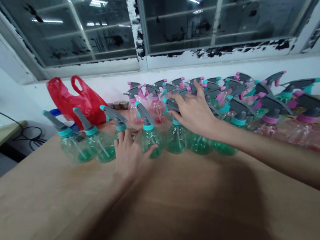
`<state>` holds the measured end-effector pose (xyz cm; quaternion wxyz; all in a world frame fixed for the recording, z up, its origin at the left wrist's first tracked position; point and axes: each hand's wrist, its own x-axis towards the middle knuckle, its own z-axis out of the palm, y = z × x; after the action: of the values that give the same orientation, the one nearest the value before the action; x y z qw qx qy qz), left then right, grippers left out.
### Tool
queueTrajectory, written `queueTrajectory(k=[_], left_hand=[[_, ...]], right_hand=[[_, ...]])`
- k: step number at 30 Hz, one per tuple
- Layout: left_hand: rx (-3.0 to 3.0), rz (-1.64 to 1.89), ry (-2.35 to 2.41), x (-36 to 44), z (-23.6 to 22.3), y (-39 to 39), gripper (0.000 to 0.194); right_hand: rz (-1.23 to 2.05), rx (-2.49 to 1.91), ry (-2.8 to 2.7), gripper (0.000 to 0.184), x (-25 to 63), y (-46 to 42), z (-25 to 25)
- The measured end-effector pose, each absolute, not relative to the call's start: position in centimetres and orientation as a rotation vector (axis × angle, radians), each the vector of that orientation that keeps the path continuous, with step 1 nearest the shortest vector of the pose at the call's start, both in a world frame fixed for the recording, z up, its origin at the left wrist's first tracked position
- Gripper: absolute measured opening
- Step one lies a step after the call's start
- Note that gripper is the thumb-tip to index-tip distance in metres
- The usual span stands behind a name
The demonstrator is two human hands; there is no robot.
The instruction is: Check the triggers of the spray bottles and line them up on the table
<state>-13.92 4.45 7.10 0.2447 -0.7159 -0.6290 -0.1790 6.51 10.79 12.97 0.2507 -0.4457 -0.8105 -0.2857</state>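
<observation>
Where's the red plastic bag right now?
In the head view, the red plastic bag is on the left side of the wooden table, below the window and behind the green bottles.

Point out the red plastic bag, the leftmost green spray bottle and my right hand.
Red plastic bag (87,104): head view, front of its body, below the handles.
Leftmost green spray bottle (73,147): head view, clear round body.
Right hand (196,113): head view, back of the hand.
</observation>
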Motion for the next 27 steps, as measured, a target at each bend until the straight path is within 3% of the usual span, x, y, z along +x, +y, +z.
queueTrajectory(k=[10,16,23,27], left_hand=[[-1.936,-0.685,-1.627,-12.6,7.9,2.7,0.055],[-2.358,-0.958,-1.462,-10.7,7.4,-0.9,0.038],[-2.56,-1.02,-1.736,-6.9,5.2,-2.5,0.075],[-2.716,-1.111,-1.725,-4.8,4.2,-3.5,0.073]], right_hand=[[-0.607,-1.117,-2.287,0.034,6.9,10.3,14.1],[-0.488,-1.084,-2.31,0.036,7.4,7.9,14.4],[-0.309,-1.13,-2.25,0.034,9.3,2.5,13.8],[-0.065,-1.104,-2.173,0.033,11.8,-0.2,13.2]])
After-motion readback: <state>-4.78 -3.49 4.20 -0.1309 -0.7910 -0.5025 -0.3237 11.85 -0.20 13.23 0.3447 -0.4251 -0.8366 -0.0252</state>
